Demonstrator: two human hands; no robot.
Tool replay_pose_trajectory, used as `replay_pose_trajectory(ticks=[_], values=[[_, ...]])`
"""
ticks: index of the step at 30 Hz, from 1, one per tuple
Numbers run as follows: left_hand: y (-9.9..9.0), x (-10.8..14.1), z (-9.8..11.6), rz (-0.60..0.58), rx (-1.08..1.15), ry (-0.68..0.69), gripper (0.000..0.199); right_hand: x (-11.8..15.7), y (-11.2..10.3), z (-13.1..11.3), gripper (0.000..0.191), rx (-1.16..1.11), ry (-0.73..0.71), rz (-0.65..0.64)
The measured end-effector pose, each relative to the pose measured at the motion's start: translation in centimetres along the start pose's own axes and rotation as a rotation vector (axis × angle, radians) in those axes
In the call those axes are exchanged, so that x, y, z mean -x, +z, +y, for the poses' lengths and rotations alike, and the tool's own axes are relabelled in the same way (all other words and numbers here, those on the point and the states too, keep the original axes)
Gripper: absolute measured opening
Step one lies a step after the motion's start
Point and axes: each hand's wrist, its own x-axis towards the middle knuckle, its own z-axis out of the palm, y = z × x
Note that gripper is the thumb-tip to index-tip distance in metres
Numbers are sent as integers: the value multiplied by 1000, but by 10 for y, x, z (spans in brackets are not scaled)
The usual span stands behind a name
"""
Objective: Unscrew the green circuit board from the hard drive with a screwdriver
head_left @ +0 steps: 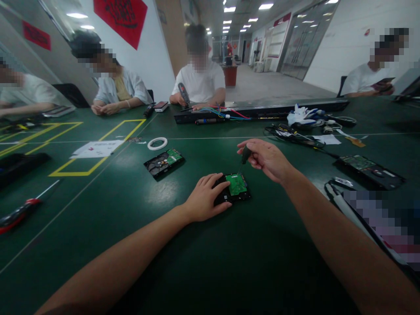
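A hard drive lies on the green table in front of me, its green circuit board facing up. My left hand spans the drive's left end, with the fingers spread over the top and far edge and the thumb along the near edge. Between the fingers of my right hand is a small screwdriver with a dark handle. Its thin shaft points down at the far edge of the circuit board; whether the tip sits in a screw is too small to tell.
A second hard drive and a white tape roll lie ahead to the left. At right are another drive, cables and white gloves. A red-black screwdriver lies far left. Several people sit around the table.
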Motion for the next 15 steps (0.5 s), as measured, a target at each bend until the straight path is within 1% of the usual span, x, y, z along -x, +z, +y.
replay_pose_trajectory(ticks=[4, 9, 15], values=[[1, 0, -1, 1, -15, 5, 70, -1, -1, 1, 21, -11, 8, -18], [2, 0, -2, 10, -13, 12, 71, -2, -3, 4, 25, -10, 1, -65], [2, 0, -1, 7, -10, 3, 70, 0, -2, 2, 22, 13, -19, -66]])
